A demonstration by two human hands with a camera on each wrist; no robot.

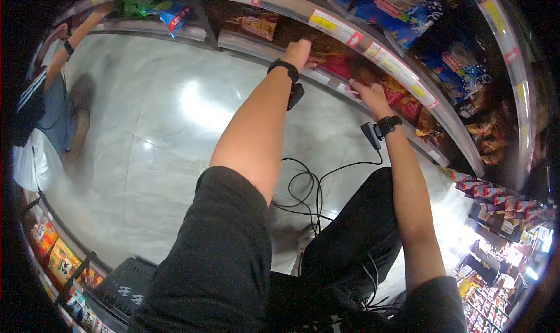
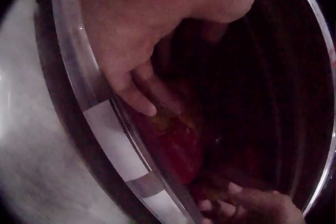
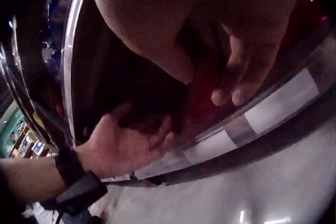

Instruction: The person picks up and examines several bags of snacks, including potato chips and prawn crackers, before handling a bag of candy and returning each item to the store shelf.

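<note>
One broad pale floor [image 1: 192, 135] below and in front of a low shelf edge [image 1: 326, 79]. Over that edge, left hand [image 1: 298, 53] partly open, fingers loosely bent by a red packet [image 2: 181, 148] just inside; contact unclear. Farther along the edge, right hand [image 1: 372, 97] with bent fingers near red packaging; grip impossible to tell. Possible crumpling from fingertips pressing too hard; possible wrist tug from the looped cable [image 1: 319, 200] below the edge. Cable visible only in the head view; left fingertips [image 2: 151, 111] clearer in the left wrist view.
</note>
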